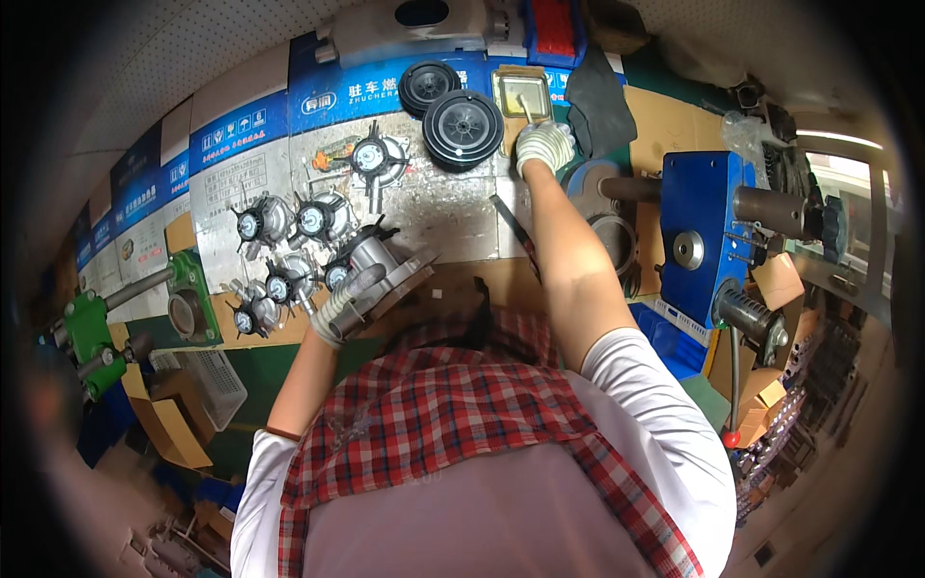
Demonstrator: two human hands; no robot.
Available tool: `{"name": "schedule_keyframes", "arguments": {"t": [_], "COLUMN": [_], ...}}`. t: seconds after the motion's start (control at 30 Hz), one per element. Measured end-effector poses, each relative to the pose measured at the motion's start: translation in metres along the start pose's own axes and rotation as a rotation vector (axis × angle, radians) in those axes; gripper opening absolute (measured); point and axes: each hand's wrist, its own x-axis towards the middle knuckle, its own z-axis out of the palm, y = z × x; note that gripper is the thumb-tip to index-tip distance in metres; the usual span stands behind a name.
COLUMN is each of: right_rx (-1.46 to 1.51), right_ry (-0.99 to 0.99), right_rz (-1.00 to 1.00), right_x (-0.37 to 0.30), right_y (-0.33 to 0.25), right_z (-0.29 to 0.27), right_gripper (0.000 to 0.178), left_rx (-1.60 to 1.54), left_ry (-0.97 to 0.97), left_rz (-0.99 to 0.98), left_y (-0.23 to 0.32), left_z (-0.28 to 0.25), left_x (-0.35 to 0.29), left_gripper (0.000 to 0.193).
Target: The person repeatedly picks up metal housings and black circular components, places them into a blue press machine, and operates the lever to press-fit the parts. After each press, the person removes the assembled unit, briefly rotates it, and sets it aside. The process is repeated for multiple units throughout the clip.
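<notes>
My left hand [337,310], in a pale knitted glove, grips a grey cast-metal housing [387,287] with a round tube on it, low over the near edge of the bench. My right hand [545,146], gloved too, reaches forward with its fingers closed around a thin pale stick [525,108]. The stick's far end dips into a small rectangular tray [497,93] with yellowish contents; what sits at its tip I cannot make out. Left of the held housing lie several metal assemblies with black arms, one a motor-like assembly [318,220]. Another such assembly [378,159] lies farther off.
Two black round wheel-like parts [462,130] stand left of the tray. A dark cloth [599,106] and a red-and-blue bin [554,29] are beyond my right hand. A blue press [708,217] is at the right, a green press [101,332] at the left. A black bar [514,226] lies between my arms.
</notes>
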Motion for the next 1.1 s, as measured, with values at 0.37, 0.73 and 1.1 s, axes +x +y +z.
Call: {"name": "schedule_keyframes", "arguments": {"t": [0.37,0.73,1.1], "right_rx": [0.518,0.801,1.135], "right_ry": [0.337,0.457,-0.247], "right_rz": [-1.083,-0.975,-0.533], "right_x": [-0.127,-0.174,-0.238], "right_y": [0.003,-0.002,0.130], "right_z": [-0.133,-0.185,-0.202], "right_gripper": [0.046,0.032,0.058], "left_rx": [0.573,1.672,1.024], "left_ry": [0.269,0.653,0.207], "left_rz": [0.221,0.727,0.904], "left_y": [0.018,0.013,-0.081], "left_z": [-0.035,0.011,0.063], "left_x": [0.030,0.048,0.094], "left_gripper": [0.058,0.062,0.058]}}
